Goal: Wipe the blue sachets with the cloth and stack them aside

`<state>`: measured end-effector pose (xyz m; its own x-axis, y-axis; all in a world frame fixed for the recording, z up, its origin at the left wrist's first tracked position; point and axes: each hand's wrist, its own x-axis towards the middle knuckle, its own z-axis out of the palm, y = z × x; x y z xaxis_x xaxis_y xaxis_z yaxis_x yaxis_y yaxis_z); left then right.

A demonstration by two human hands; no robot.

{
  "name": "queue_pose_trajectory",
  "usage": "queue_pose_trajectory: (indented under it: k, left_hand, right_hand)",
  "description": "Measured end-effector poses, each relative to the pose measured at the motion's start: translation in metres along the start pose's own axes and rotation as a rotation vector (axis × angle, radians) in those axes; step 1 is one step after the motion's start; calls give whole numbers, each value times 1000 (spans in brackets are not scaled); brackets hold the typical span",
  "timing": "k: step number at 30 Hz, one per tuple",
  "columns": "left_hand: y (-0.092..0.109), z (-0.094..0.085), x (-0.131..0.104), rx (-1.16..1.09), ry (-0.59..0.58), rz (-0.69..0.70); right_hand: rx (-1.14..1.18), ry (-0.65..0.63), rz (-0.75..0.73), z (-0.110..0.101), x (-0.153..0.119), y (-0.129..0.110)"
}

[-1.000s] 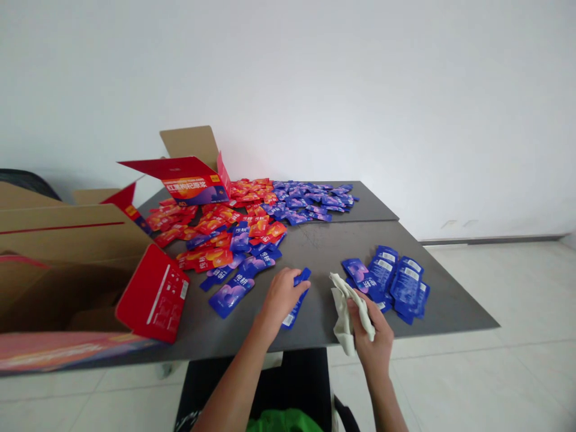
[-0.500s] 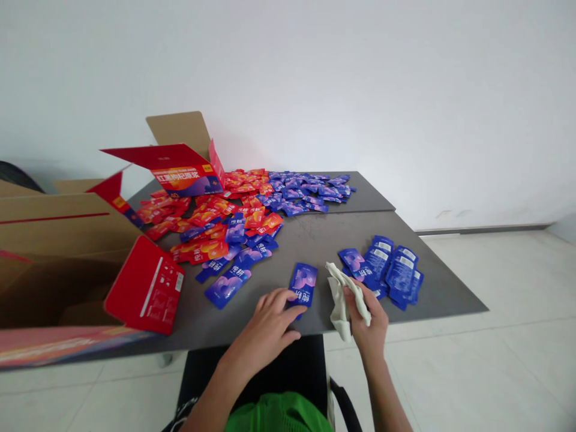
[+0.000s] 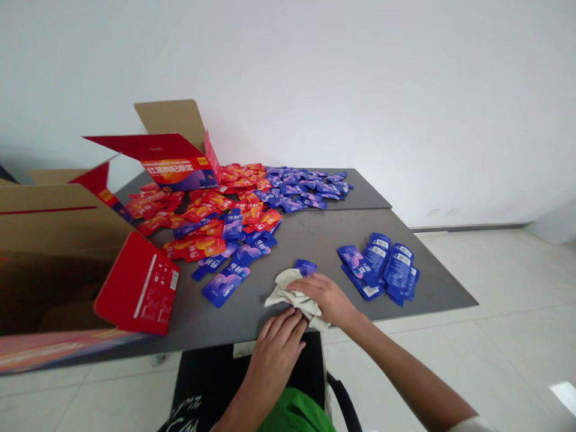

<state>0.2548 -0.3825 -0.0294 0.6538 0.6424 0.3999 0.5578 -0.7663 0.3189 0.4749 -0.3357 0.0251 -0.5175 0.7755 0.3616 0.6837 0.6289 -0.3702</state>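
Note:
A blue-purple pouch (image 3: 306, 266) lies at the table's near edge, mostly covered, with its far end showing. My right hand (image 3: 329, 298) is closed on a crumpled off-white cloth (image 3: 285, 288), which it presses flat over the pouch. The fingers of my left hand (image 3: 279, 341) are stretched out and rest on the pouch's near end, touching the cloth's lower side. To the right lies a group of blue pouches (image 3: 398, 270), overlapping, most with their barcode side up. Several loose blue pouches (image 3: 226, 282) lie to the left.
An open red carton (image 3: 139, 288) stands at the near left, and another red carton (image 3: 180, 171) behind it. Heaps of red-orange pouches (image 3: 202, 210) and blue pouches (image 3: 306, 187) cover the far part of the grey table (image 3: 315, 234). A white wall (image 3: 405, 90) rises behind.
My right hand has moved left with the cloth, from beside the pouch onto it. My left hand has shifted slightly down and right, its fingers now straighter on the pouch's near end.

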Motion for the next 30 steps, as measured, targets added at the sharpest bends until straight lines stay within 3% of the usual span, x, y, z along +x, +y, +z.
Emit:
queue_pose_trajectory:
  k: [5, 7, 11, 13, 15, 18, 21, 23, 26, 30]
  left_hand:
    - [-3, 7, 2, 2, 57, -15]
    - [-5, 6, 3, -6, 68, -8]
    - [-5, 4, 4, -28, 97, 15]
    - [-5, 2, 5, -35, 91, 9]
    - [-4, 0, 5, -44, 81, 1]
    - [-4, 0, 6, -50, 71, 9]
    - [-5, 1, 6, -38, 78, 17]
    - [-6, 2, 6, -33, 95, 17]
    - [-5, 3, 5, -36, 109, 9]
    - [-4, 1, 5, -49, 100, -8]
  right_hand:
    - [-143, 69, 117, -16, 22, 52]
    - [-165, 131, 154, -25, 26, 56]
    - [-99, 202, 87, -24, 13, 19]
    - [-53, 105, -11, -14, 2, -4]
    - [-27, -2, -57, -5, -3, -11]
    - [-33, -28, 6, -4, 3, 12]
    - [-120, 39, 100, -20, 18, 47]
    - [-155, 130, 130, -32, 22, 53]
    - [-99, 235, 92, -36, 15, 28]
    - [38, 23, -39, -14, -1, -11]
